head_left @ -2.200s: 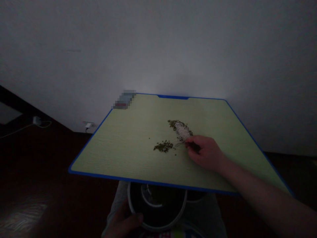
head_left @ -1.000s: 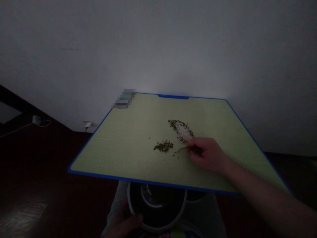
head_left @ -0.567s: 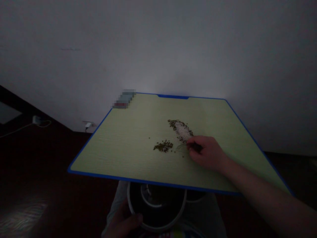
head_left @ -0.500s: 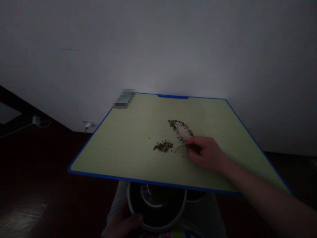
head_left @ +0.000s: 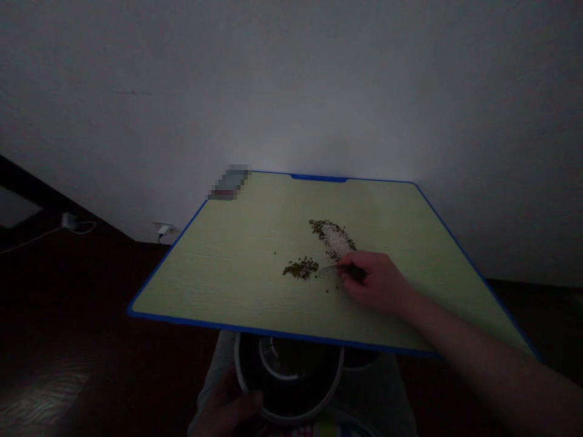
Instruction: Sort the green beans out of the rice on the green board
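Note:
Over the board, my right hand (head_left: 373,282) is closed on a thin, curved tool (head_left: 328,269), whose exact kind is too dim to make out. The tool's tip lies just right of a small pile of greenish-brown beans (head_left: 300,267). Behind my fingers spreads a heap of pale grains (head_left: 336,240) with dark beans mixed along its edges. Below the board's front edge, my left hand (head_left: 232,406) grips the near-left rim of a dark bowl (head_left: 296,419) with a pale rim. Something greenish shows dimly inside the bowl.
The pale yellow-green board (head_left: 218,267) has a blue edge and stands against a grey wall (head_left: 291,85). A blurred-out flat object (head_left: 229,183) lies at its far left corner. A plug (head_left: 163,230) sits low on the wall at left.
My right hand and the curved tool have shifted slightly left, toward the bean pile. A loose bean now lies farther forward, below the tool. My left hand still holds the bowl.

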{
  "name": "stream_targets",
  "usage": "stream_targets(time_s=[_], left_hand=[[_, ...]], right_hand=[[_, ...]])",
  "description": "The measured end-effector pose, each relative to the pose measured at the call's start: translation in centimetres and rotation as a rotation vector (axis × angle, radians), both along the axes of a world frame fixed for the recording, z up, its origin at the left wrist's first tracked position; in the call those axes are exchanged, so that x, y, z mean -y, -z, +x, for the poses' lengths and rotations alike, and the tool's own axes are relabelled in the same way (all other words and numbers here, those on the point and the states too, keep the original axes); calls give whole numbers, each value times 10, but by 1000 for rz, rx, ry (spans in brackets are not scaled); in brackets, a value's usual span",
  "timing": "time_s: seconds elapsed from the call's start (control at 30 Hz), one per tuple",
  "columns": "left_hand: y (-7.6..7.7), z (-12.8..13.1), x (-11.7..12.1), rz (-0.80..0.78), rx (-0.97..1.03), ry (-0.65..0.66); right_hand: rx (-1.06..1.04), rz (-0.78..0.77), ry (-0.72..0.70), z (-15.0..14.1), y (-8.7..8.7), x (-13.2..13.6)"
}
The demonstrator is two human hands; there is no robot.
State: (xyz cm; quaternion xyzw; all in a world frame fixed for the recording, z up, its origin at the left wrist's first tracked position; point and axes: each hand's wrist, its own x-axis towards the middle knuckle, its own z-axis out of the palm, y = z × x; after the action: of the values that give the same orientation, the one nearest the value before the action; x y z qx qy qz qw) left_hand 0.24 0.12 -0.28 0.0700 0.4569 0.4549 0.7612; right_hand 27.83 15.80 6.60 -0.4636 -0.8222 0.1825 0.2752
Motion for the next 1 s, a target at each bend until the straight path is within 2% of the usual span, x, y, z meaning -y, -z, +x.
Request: stream_targets(time_s=[0.17, 0.37, 0.57, 0.83, 1.0], left_hand=[[7, -2, 2, -3, -32, -9], [3, -1, 1, -2, -29, -2], [6, 0, 1, 24, 2, -26], [5, 0, 3, -3, 9, -3], [8, -1, 2, 28, 32, -14]], right_hand=[[8, -5, -13, -3, -1, -1], [21, 3, -122, -2, -1, -1], [-3, -20, -66, -1, -4, 1], [-28, -166, -130, -13, -7, 9], [-24, -274, -47, -5, -14, 10]])
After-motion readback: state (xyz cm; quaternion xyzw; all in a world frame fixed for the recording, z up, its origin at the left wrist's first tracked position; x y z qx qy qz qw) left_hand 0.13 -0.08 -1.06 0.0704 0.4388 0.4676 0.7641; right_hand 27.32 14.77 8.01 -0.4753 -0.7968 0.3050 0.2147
